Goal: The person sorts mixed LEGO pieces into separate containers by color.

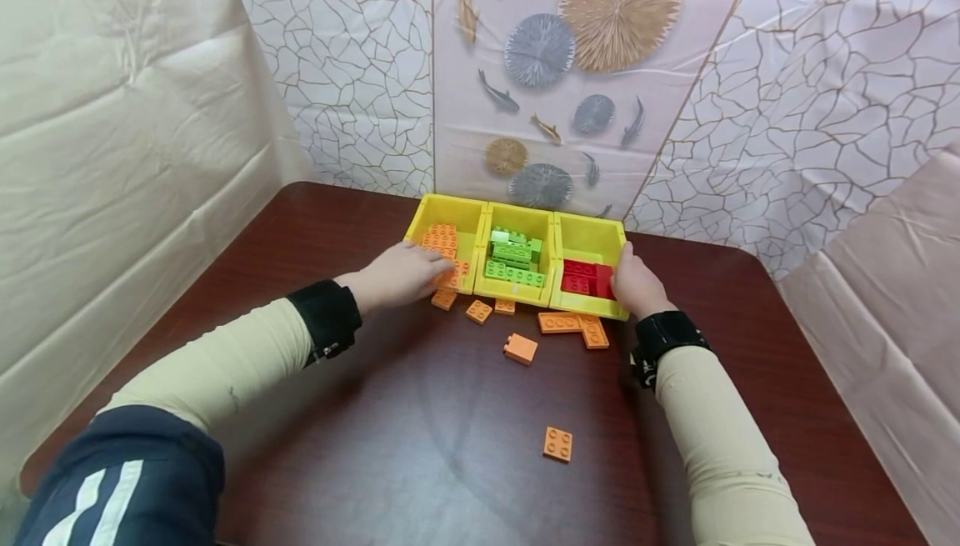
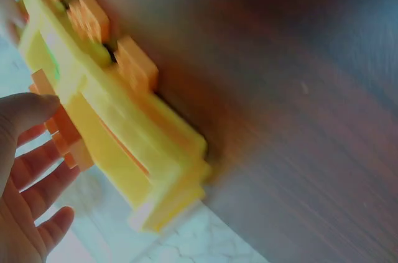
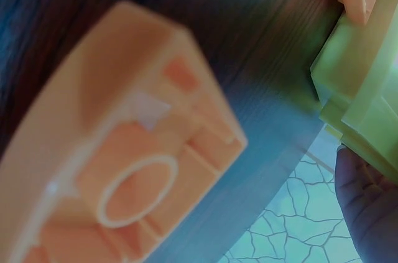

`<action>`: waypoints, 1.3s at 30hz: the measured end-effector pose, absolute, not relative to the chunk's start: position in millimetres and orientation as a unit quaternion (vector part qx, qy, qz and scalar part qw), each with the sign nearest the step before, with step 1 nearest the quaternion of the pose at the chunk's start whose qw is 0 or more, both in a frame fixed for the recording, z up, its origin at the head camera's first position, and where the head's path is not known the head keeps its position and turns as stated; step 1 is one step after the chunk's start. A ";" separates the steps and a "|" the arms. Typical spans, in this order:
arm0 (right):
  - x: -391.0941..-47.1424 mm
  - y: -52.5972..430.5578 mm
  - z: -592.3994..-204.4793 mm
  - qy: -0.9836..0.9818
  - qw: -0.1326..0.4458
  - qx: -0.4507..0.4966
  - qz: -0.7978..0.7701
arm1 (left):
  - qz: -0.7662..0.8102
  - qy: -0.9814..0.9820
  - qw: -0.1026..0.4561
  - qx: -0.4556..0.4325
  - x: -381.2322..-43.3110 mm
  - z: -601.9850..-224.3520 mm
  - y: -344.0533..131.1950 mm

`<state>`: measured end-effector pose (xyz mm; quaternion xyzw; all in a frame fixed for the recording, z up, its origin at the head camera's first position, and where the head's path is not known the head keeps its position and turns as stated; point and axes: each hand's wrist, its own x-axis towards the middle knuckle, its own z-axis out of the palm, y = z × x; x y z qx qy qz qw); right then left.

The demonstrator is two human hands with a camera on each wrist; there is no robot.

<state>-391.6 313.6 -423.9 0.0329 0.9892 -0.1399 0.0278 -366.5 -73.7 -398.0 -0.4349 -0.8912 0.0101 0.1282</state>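
Observation:
A yellow box (image 1: 592,236) with three compartments stands toward the back of the table. Orange bricks (image 1: 440,236) lie in its left compartment, green bricks (image 1: 513,252) in the middle, red bricks (image 1: 577,278) in the right. Over the left compartment, my left hand (image 1: 401,276) pinches an orange toy brick (image 2: 67,127) between thumb and fingers; the left wrist view is blurred. My right hand (image 1: 639,283) grips the box's right end wall, and part of that hand (image 3: 367,204) shows beside the box in the right wrist view.
Several loose orange bricks lie along the box's front, among them a long flat one (image 1: 559,323). Nearer me are a small orange block (image 1: 521,349) and a square four-stud brick (image 1: 557,444). A patterned sheet (image 1: 360,71) hangs behind the table.

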 end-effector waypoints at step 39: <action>-392.3 315.4 -424.3 0.989 0.027 0.032 -0.140 | 0.009 -0.871 0.117 -0.477 -360.3 -405.5 -25.5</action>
